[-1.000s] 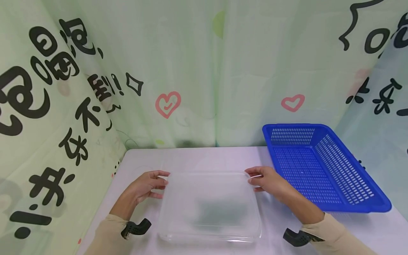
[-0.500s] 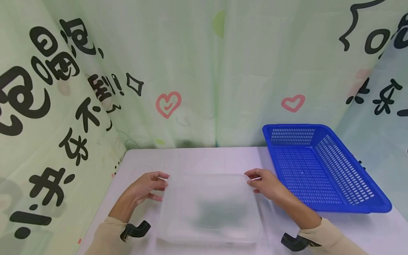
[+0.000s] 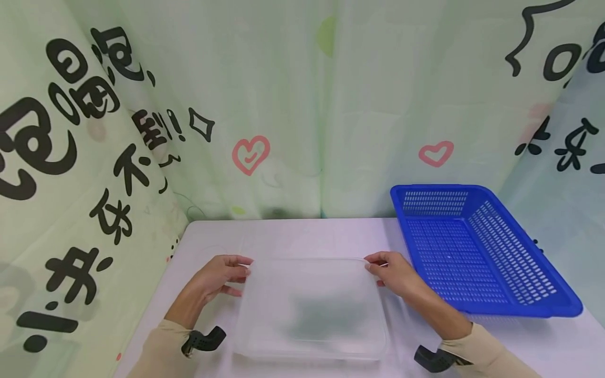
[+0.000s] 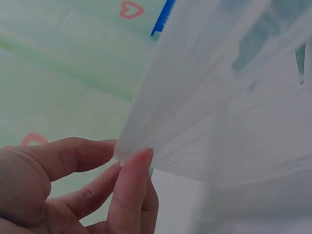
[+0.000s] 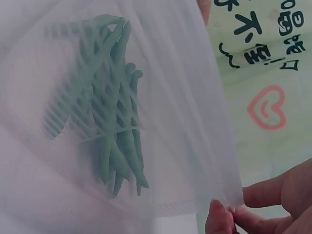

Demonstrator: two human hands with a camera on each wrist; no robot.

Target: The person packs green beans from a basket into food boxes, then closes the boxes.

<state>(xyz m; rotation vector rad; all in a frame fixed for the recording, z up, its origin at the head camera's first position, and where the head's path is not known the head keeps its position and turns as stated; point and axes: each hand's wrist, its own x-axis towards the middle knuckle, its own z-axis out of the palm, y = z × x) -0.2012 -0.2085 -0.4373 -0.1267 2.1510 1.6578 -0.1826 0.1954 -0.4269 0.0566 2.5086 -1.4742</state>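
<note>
A frosted, translucent plastic box lid lies over a shallow box on the table, between both hands. My left hand pinches its far left corner, with thumb and fingers meeting at the edge in the left wrist view. At the far right corner, the thumb and forefinger of my right hand pinch the edge. Several long green pods, looking like chili peppers or beans, show through the plastic in the right wrist view. From the head view they are only a blurred green patch. Whether the lid's near edge is seated cannot be told.
A blue perforated plastic basket stands at the right, close to the right forearm. The white table ends at a pale green curtain with printed hearts and black writing. Black wrist-worn devices sit on both sleeves.
The far edge of the lid has dropped slightly, and the bright reflections along its near edge have gone. Both hands keep their grip; the right hand has shifted slightly down.
</note>
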